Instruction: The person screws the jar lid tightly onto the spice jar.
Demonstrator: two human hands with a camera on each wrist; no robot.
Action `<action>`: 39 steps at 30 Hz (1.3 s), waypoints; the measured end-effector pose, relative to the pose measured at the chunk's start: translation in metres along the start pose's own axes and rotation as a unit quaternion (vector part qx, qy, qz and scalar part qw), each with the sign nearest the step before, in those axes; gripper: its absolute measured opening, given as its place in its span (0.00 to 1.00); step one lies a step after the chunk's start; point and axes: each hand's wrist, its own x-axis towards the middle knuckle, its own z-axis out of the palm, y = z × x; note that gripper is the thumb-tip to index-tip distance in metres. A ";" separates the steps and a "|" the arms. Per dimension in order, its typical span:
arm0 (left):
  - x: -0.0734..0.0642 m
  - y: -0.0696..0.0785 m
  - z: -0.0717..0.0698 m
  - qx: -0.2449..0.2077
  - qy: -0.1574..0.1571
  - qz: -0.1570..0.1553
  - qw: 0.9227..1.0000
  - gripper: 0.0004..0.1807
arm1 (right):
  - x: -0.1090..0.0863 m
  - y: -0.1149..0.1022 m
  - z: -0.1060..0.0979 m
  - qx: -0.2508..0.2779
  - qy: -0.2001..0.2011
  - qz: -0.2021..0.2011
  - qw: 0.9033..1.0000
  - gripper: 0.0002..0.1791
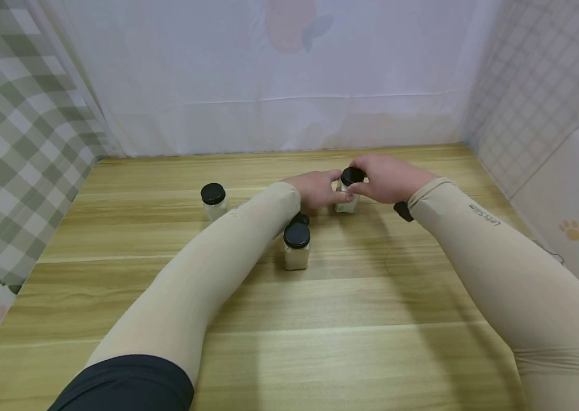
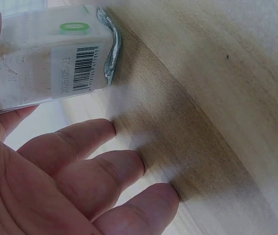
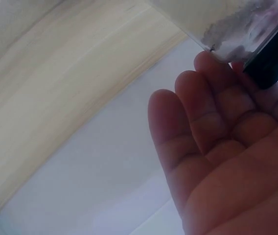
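A small clear square jar [image 1: 346, 204] with a black lid [image 1: 353, 175] stands at the back of the table, between both hands. My left hand [image 1: 317, 189] pinches its body with thumb and index finger, the other fingers extended with their tips at the wood in the left wrist view. There the jar [image 2: 36, 63] shows pale contents, a barcode and a foil edge at its base. My right hand [image 1: 391, 178] holds the lid between thumb and index finger. In the right wrist view the other fingers [image 3: 168, 117] spread beside the black lid [image 3: 272, 56].
Another black-lidded jar [image 1: 297, 258] with beige contents stands nearer me, beside the left forearm. A third jar [image 1: 214, 204] is farther left, its lower part hidden by the left sleeve [image 1: 228, 245]. A white curtain [image 1: 269, 125] hangs at the table's back edge.
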 end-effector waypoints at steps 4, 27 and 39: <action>0.000 0.000 0.000 -0.003 0.001 0.004 1.000 0.47 | 0.000 -0.001 0.000 0.000 -0.004 0.006 1.000 0.15; 0.001 -0.001 0.001 0.000 0.003 0.008 1.000 0.47 | -0.001 0.000 0.002 0.002 0.006 0.010 1.000 0.18; 0.003 0.001 0.000 0.017 0.001 0.003 1.000 0.47 | 0.001 0.006 -0.007 0.051 -0.013 -0.040 0.998 0.23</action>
